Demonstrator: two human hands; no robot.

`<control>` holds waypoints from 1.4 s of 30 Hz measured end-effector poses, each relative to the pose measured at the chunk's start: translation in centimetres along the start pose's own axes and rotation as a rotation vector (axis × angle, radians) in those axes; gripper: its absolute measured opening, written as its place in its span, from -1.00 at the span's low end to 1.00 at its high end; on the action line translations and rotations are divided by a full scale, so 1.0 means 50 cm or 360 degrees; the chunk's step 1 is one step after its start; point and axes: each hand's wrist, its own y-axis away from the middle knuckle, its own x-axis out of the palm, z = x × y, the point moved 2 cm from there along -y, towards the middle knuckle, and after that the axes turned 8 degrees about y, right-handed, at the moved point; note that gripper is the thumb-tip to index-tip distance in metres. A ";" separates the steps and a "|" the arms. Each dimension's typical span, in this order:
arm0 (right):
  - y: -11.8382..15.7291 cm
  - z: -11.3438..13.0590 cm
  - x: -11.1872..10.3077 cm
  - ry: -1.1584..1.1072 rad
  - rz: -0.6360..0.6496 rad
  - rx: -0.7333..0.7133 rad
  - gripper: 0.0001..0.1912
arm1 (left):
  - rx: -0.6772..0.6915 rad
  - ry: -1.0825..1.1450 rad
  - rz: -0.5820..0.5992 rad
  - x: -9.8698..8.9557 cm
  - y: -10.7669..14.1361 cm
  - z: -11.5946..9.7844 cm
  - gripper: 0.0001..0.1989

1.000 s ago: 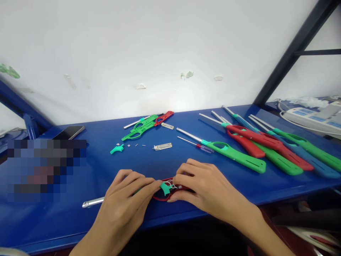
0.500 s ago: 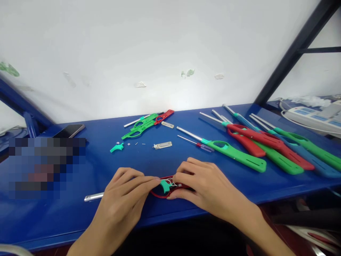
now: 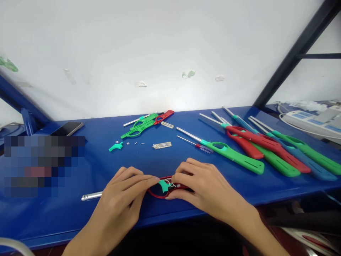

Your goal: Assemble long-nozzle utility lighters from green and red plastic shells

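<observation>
Low on the blue table, a long-necked lighter with a red casing lies across the front, its inside exposed. A teal trigger and thin white wires show in its opening. My left hand is closed round the lighter's front part, and the metal tube sticks out to its left. My right hand is closed on the handle end, with fingertips beside the wires. Both palms hide much of the casing. Beyond the hands lie a loose teal trigger and a clear fuel tank.
A screwdriver lies beside a green lighter. Several red, green and blue lighters are piled at the right. Green casing halves lie near the wall. At the left is a phone; a power strip sits far right.
Both hands and the red lighter have shifted very slightly left in view. My left fingers sit a little farther from the trigger ring, showing more of it.
</observation>
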 end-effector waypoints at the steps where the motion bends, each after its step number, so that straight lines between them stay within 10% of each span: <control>1: 0.000 0.000 0.000 0.0000 -0.0005 -0.0003 -0.74 | -0.0009 0.0014 0.0005 0.000 -0.001 -0.001 -0.73; 28: 0.016 -0.025 -0.010 -0.0654 0.0135 0.0387 -0.88 | 0.0420 -0.0494 0.0294 0.011 -0.050 -0.010 -0.58; 42: 0.009 -0.016 -0.014 -0.0678 0.0149 0.0424 -0.89 | 0.0448 -0.0468 0.0085 0.016 -0.050 -0.009 -0.61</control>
